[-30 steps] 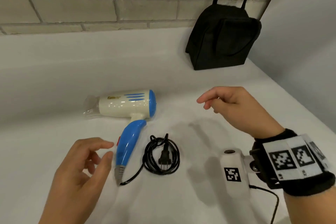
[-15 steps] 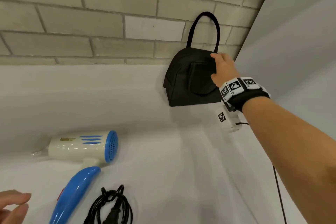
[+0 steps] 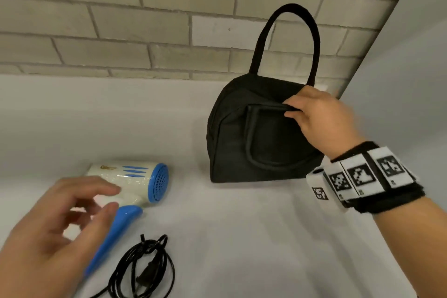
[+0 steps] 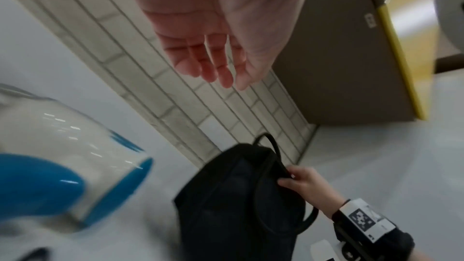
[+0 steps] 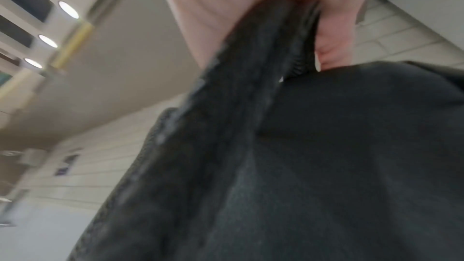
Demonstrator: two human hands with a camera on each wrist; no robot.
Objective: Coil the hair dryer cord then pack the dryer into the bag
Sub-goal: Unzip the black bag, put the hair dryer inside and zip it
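Bag: right hand, which reached it half a second ago, now pinches its top fabric; likely opening next.
Dryer: on table, left hand hovering empty, fingers loose.
Cord: coiled beside dryer; packing remains.

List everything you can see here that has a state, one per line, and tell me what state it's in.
hair dryer: lying on its side on the white surface, not held.
cord: coiled beside the dryer's handle, plug resting on the coil.
black bag: upright by the brick wall, looks closed, dryer not packed.
right hand: pinches the bag's upper fabric edge.
left hand: fingers relaxed above the dryer, holding nothing.
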